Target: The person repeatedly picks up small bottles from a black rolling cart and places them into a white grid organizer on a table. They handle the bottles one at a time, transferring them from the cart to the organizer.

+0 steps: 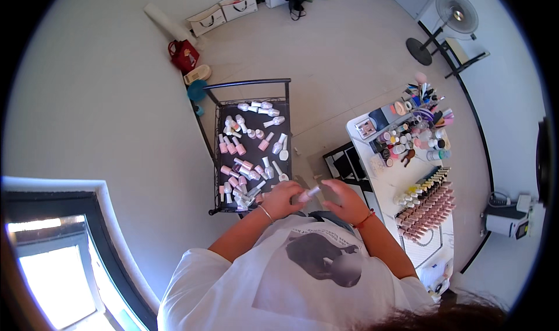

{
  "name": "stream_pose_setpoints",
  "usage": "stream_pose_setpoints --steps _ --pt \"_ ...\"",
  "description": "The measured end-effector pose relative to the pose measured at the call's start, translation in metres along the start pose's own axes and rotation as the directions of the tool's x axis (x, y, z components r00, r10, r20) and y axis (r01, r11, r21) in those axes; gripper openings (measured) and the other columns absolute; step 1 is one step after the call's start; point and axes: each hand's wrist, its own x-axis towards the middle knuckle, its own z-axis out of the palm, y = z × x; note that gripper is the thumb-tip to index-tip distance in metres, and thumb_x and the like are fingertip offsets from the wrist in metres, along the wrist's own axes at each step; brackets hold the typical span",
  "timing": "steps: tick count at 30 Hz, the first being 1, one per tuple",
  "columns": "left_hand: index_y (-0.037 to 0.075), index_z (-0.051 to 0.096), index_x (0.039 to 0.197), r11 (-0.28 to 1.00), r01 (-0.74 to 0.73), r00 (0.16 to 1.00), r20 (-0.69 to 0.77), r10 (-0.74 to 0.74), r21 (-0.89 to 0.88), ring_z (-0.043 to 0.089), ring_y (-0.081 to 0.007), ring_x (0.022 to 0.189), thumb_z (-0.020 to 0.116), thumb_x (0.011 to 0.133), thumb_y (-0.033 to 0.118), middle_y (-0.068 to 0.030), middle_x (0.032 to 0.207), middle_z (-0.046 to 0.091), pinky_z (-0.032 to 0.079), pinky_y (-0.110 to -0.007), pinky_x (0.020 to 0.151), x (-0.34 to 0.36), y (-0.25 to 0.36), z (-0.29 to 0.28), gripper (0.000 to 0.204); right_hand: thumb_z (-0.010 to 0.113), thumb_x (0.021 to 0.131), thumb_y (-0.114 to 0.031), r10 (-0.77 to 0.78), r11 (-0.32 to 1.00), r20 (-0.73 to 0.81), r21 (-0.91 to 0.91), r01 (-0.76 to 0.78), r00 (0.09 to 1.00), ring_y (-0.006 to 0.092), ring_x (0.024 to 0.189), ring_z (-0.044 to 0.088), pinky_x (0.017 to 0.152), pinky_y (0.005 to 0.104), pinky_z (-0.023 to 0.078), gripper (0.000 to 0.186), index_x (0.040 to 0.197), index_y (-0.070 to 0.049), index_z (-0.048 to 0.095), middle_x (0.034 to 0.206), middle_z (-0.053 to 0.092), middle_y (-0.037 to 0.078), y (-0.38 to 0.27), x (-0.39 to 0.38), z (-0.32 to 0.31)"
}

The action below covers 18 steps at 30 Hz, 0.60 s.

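My left hand (282,198) is closed round a small pale pink bottle (308,194) with a long white cap, held low in front of my body. Just right of it my right hand (346,203) has its curved fingers apart near the cap, with nothing visible in them. Beyond my hands, a black trolley tray (213,168) carries several similar bottles (265,143), pink and white, most lying on their sides.
At right, a white table (381,185) bears jars, brushes and bottle rows (425,206). A stand fan (457,13), bags (207,22) and a red bag (183,57) stand by the walls. A white machine (503,223) is far right; a bright window (55,278) is lower left.
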Motion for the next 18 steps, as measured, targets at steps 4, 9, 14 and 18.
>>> stream_pose_setpoints --steps 4,9,14,18 --pt "0.012 0.069 0.107 0.993 -0.027 0.999 -0.013 0.029 0.116 0.06 -0.0317 0.104 0.083 0.07 0.026 -0.0096 0.111 0.064 0.046 -0.043 0.092 -0.006 0.022 -0.008 0.042 0.07 0.087 -0.017 0.112 0.992 0.299 0.014 -0.122 0.948 0.0312 0.084 0.065 0.075 0.0378 0.051 0.021 0.104 -0.006 0.065 0.094 0.067 0.015 -0.027 0.029 0.003" --pt "0.008 0.068 0.11 0.998 -0.047 0.992 -0.117 0.052 0.045 0.061 -0.0348 0.106 0.084 0.069 0.024 -0.0121 0.113 0.065 0.047 -0.045 0.093 -0.019 0.005 -0.023 0.047 0.066 0.089 -0.014 0.072 0.997 0.17 -0.007 -0.072 0.983 0.0277 0.066 0.064 0.062 0.0346 0.05 0.014 0.098 -0.004 0.065 0.08 0.066 0.013 -0.019 0.018 0.004" --pt "0.011 0.067 0.11 0.571 0.592 0.806 -0.421 -0.416 0.569 0.062 -0.031 0.106 0.065 0.084 0.02 -0.007 0.113 0.066 0.048 -0.046 0.088 -0.056 -0.128 -0.05 0.028 0.062 0.093 -0.014 0.279 0.941 -0.012 0.203 -0.271 0.96 0.0139 0.063 0.06 0.059 0.0285 0.048 0.012 0.097 -0.002 0.065 0.072 0.063 0.006 -0.004 -0.012 -0.027" --pt "0.022 0.064 0.121 0.215 0.513 0.783 -0.35 -0.515 0.831 0.042 -0.0289 0.135 0.058 0.091 0.021 -0.0014 0.129 0.058 0.03 -0.059 0.11 -0.077 -0.183 -0.078 0.031 0.058 0.1 -0.02 0.461 0.77 -0.062 0.525 -0.364 0.885 0.0085 0.062 0.053 0.057 0.0246 0.043 0.02 0.096 -0.002 0.064 0.07 0.058 0.002 0.008 -0.045 -0.054"
